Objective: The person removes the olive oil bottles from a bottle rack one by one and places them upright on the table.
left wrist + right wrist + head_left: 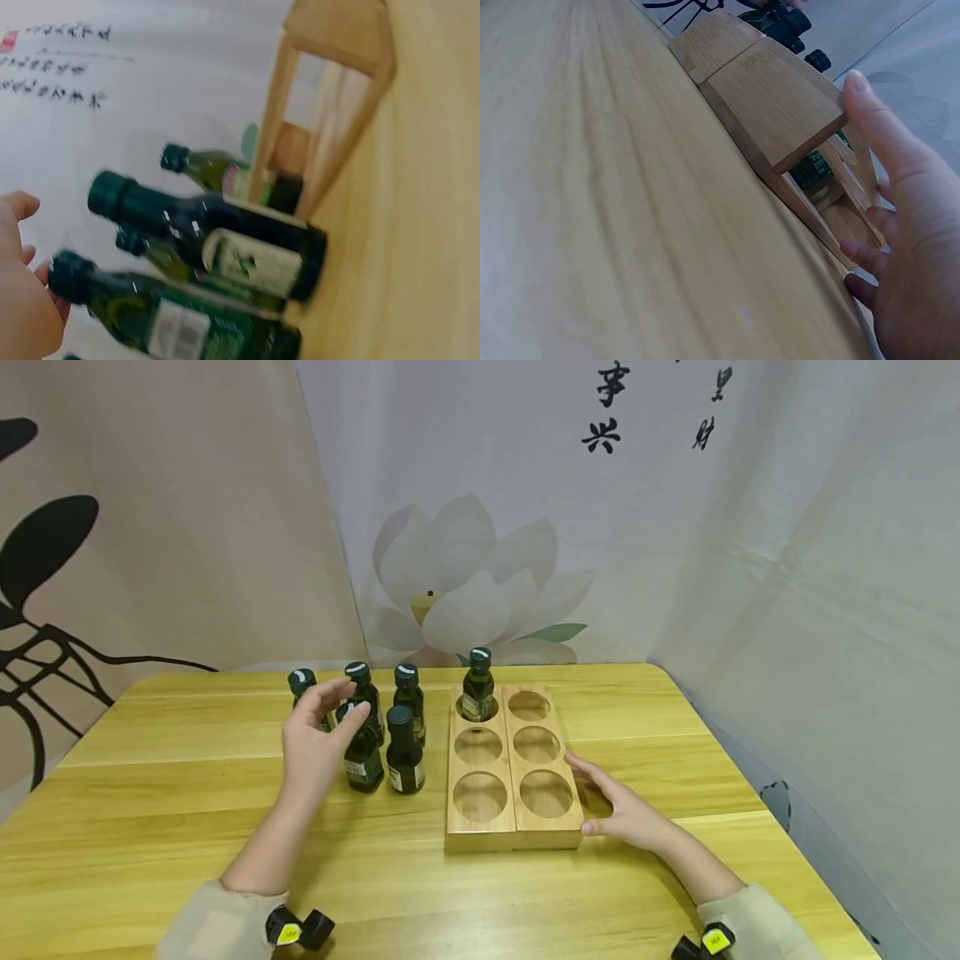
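Over a group of small dark green bottles at the left, my left hand [318,735] is raised with thumb and fingers spread apart. Its fingers are close to the cap of the front left bottle [363,764], which stands upright beside another bottle [406,768]. A two-row wooden rack [512,839] with round holes lies to the right. One bottle [477,693] stands in its far left hole; the other holes hold none. My right hand [622,810] rests along the rack's right side, its thumb at the near corner [845,112] and its fingers loosely bent.
Behind the front pair stand more upright bottles, among them a back left bottle [302,680] and a back right bottle [408,702]. The wooden table [390,885] ends at a pale printed curtain [480,468]. Another cloth [847,568] hangs along the right.
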### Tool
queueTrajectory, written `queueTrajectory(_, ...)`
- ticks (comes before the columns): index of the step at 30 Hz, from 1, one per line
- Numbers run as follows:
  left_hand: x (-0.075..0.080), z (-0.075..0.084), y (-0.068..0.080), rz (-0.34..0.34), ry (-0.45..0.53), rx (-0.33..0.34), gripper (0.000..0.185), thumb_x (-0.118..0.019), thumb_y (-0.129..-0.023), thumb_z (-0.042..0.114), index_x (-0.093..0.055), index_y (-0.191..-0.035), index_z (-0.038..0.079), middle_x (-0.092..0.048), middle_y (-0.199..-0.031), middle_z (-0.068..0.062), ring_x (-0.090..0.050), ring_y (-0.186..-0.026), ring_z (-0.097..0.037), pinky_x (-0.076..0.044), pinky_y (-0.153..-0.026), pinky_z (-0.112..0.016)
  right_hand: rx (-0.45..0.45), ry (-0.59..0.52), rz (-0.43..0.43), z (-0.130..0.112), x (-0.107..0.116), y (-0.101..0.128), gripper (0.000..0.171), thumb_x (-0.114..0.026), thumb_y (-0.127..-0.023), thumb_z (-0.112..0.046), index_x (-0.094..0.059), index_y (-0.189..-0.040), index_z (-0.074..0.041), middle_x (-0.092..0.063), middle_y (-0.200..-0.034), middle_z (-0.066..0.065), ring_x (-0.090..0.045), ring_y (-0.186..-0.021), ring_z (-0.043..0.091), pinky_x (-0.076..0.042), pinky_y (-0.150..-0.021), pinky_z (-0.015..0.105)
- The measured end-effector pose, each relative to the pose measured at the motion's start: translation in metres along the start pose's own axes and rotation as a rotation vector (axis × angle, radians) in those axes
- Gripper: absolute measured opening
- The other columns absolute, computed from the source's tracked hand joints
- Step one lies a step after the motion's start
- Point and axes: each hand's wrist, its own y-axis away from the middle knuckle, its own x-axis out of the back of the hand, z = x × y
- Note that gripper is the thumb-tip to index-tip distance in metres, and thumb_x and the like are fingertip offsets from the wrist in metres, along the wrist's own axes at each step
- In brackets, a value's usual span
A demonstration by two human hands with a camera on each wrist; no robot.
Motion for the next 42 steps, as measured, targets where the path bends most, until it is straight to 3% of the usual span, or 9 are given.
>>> queueTrajectory(9,-0.025,0.031,0.004,-0.010,0.056,-0.130,0.034,-0.072,-0.086,0.006,-0.064,-0.119,0.004,-0.062,-0.118,-0.009,-0.051,-0.110,-0.014,-0.036,-0.098,-0.044,0.005,0.023,0.000,0.002,0.000,0.000,0.095,-0.070,-0.080,-0.056,-0.020,-0.154,-0.023,-0.028,-0.153,0.013,-0.032,-0.132,0.041,-0.024,-0.100,0.067)
queueTrajectory(16,-0.050,0.045,0.007,-0.075,0.130,-0.172,0.034,-0.070,-0.087,0.005,-0.063,-0.121,0.003,-0.061,-0.117,-0.009,-0.052,-0.111,-0.018,-0.036,-0.100,-0.039,0.014,0.030,0.004,0.002,0.000,0.000,0.095,-0.067,-0.080,-0.059,-0.020,-0.154,-0.023,-0.029,-0.152,0.013,-0.034,-0.131,0.041,-0.026,-0.099,0.067)
queueTrajectory(21,-0.068,0.065,0.010,-0.140,0.140,-0.099,0.040,-0.069,-0.089,0.005,-0.058,-0.127,0.002,-0.060,-0.121,-0.012,-0.052,-0.115,-0.022,-0.035,-0.101,-0.042,0.008,0.009,0.002,0.001,-0.001,0.001,0.094,-0.068,-0.080,-0.058,-0.021,-0.154,-0.025,-0.029,-0.153,0.011,-0.032,-0.132,0.040,-0.024,-0.100,0.067)
queueTrajectory(24,-0.081,0.067,0.007,-0.174,0.156,-0.030,0.045,-0.069,-0.089,0.010,-0.055,-0.132,0.003,-0.059,-0.125,-0.011,-0.051,-0.117,-0.022,-0.034,-0.103,-0.041,-0.001,0.005,0.003,0.000,-0.001,0.001,0.093,-0.069,-0.079,-0.058,-0.022,-0.153,-0.026,-0.028,-0.153,0.010,-0.032,-0.132,0.040,-0.024,-0.100,0.066)
queueTrajectory(28,-0.101,0.051,-0.002,-0.199,0.174,0.031,0.050,-0.070,-0.090,0.019,-0.053,-0.136,0.009,-0.057,-0.130,-0.004,-0.049,-0.119,-0.015,-0.034,-0.104,-0.037,-0.003,0.005,0.006,-0.001,-0.001,0.001,0.093,-0.069,-0.079,-0.057,-0.022,-0.153,-0.026,-0.028,-0.153,0.010,-0.032,-0.132,0.039,-0.024,-0.100,0.066)
queueTrajectory(32,-0.117,0.046,-0.009,-0.198,0.170,0.076,0.053,-0.070,-0.090,0.020,-0.051,-0.138,0.008,-0.054,-0.134,-0.004,-0.047,-0.124,-0.016,-0.033,-0.106,-0.039,0.000,0.008,0.006,0.000,-0.001,0.001,0.094,-0.069,-0.079,-0.057,-0.021,-0.154,-0.025,-0.028,-0.153,0.010,-0.033,-0.131,0.039,-0.025,-0.100,0.065)
queueTrajectory(42,-0.143,0.027,-0.023,-0.151,0.103,0.207,0.056,-0.069,-0.091,0.024,-0.048,-0.141,0.013,-0.048,-0.138,-0.004,-0.040,-0.130,-0.021,-0.033,-0.106,-0.039,0.012,0.028,0.004,0.002,-0.001,0.001,0.094,-0.069,-0.081,-0.056,-0.021,-0.154,-0.022,-0.029,-0.152,0.013,-0.033,-0.131,0.041,-0.024,-0.099,0.067)
